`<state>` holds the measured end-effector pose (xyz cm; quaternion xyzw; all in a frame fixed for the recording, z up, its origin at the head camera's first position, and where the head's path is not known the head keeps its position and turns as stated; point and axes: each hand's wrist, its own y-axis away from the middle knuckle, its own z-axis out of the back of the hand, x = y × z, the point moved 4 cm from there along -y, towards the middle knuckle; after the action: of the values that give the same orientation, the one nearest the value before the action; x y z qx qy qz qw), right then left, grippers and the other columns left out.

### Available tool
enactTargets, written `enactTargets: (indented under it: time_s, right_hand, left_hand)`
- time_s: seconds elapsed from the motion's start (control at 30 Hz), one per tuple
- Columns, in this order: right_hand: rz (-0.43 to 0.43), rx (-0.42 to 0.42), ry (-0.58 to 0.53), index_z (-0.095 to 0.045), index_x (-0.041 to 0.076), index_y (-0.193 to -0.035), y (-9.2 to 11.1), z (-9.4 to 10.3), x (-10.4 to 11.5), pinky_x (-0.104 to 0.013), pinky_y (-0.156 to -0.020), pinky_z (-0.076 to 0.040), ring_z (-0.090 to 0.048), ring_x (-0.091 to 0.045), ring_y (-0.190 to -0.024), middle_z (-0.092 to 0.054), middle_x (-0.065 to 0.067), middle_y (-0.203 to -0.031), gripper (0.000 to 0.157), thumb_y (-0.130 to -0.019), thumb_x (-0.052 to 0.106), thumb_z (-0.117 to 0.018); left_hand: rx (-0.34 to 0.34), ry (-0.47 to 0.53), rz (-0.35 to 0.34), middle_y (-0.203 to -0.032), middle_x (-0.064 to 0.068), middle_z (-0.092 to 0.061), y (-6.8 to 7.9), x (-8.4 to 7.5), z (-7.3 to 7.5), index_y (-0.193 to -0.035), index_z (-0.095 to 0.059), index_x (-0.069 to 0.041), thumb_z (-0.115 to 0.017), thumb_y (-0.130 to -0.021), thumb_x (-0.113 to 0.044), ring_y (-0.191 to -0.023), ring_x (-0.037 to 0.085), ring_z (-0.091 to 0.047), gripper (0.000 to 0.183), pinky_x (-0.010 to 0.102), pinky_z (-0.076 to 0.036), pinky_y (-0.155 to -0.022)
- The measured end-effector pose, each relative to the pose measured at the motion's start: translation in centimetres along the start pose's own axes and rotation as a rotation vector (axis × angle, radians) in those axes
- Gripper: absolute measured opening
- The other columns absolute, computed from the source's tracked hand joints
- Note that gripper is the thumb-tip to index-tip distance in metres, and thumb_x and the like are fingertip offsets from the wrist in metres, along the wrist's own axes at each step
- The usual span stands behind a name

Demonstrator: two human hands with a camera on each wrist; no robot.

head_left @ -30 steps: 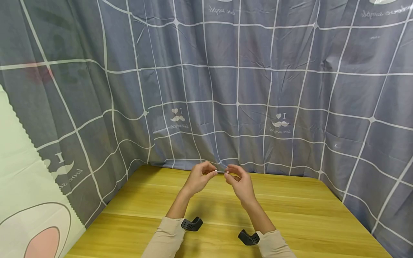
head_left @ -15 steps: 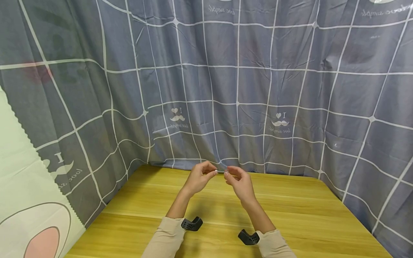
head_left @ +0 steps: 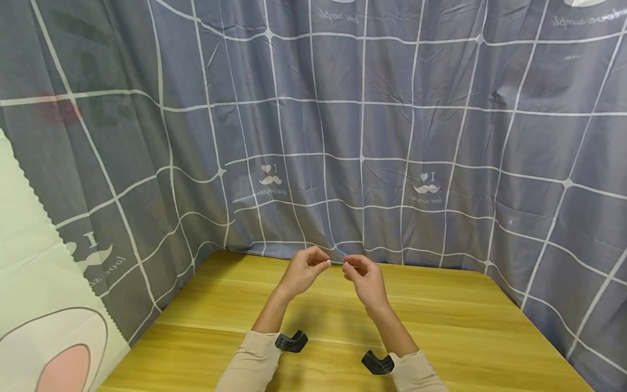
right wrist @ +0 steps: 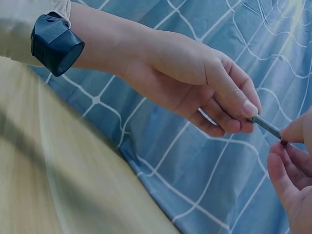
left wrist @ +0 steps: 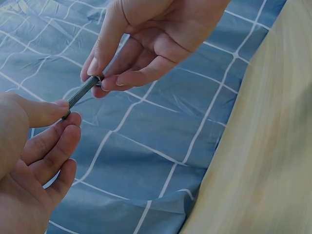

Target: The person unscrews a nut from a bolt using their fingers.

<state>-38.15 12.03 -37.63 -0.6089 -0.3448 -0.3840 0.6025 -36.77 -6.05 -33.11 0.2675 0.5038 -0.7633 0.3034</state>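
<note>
A grey threaded bolt [left wrist: 82,93] spans the gap between both hands, held in the air over the far part of the table. My left hand [head_left: 300,275] pinches one end between thumb and fingertips; a dark edge shows under that thumb in the left wrist view. At the other end, the thumb and fingertips of my right hand [head_left: 368,283] pinch a small ring-like piece [left wrist: 99,80] around the bolt, mostly hidden by the fingers. The right wrist view shows the bare threads [right wrist: 268,127] between the two grips, with the remaining fingers loosely curled.
Below the hands lies a yellow wood-grain table [head_left: 220,316]. A grey-blue checked curtain [head_left: 343,130] hangs behind its far edge and along the sides. Pale green cloth [head_left: 34,261] hangs at the left. Black camera mounts [head_left: 291,341] sit on both wrists.
My right thumb and fingertips have shifted slightly at their end of the bolt, the index finger now lower. My left hand keeps its grip and place.
</note>
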Motion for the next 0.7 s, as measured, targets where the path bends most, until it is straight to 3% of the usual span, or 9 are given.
enactTargets:
  time_s: [0.33,0.5,0.6,0.7]
  right_hand:
    - [-0.034,0.001,0.015,-0.068,-0.008,-0.120,0.09,0.12,-0.23,-0.029,-0.082,-0.057,-0.069,-0.019,-0.088,-0.071,-0.016,-0.110,0.023,-0.099,-0.001,-0.069]
    - [-0.067,0.005,0.001,-0.066,-0.012,-0.123,-0.15,0.11,-0.32,-0.028,-0.080,-0.058,-0.071,-0.016,-0.087,-0.072,-0.015,-0.102,0.027,-0.103,0.007,-0.065]
    - [-0.061,0.015,-0.014,-0.067,-0.012,-0.119,-0.09,0.09,-0.30,-0.028,-0.080,-0.058,-0.070,-0.016,-0.086,-0.072,-0.018,-0.100,0.023,-0.103,0.005,-0.064]
    - [-0.031,0.025,-0.021,-0.067,-0.010,-0.119,-0.03,0.03,-0.12,-0.029,-0.083,-0.057,-0.070,-0.020,-0.091,-0.070,-0.022,-0.108,0.020,-0.101,-0.001,-0.065]
  left_hand:
    - [0.013,-0.012,-0.002,-0.097,0.023,-0.072,-0.07,0.21,0.02,-0.102,-0.068,0.011,-0.067,-0.097,0.006,-0.087,0.036,-0.066,0.006,0.031,-0.051,-0.076]
    - [-0.004,-0.013,-0.007,-0.096,0.024,-0.072,-0.22,0.06,0.16,-0.101,-0.068,0.013,-0.067,-0.097,0.007,-0.085,0.034,-0.066,0.007,0.032,-0.050,-0.076]
    - [0.003,-0.008,0.002,-0.096,0.024,-0.072,-0.17,0.08,0.13,-0.101,-0.068,0.013,-0.067,-0.097,0.007,-0.086,0.035,-0.066,0.007,0.031,-0.050,-0.075]
    - [0.004,-0.004,0.007,-0.096,0.024,-0.072,-0.14,0.11,0.13,-0.101,-0.068,0.011,-0.067,-0.097,0.007,-0.086,0.036,-0.066,0.006,0.030,-0.050,-0.075]
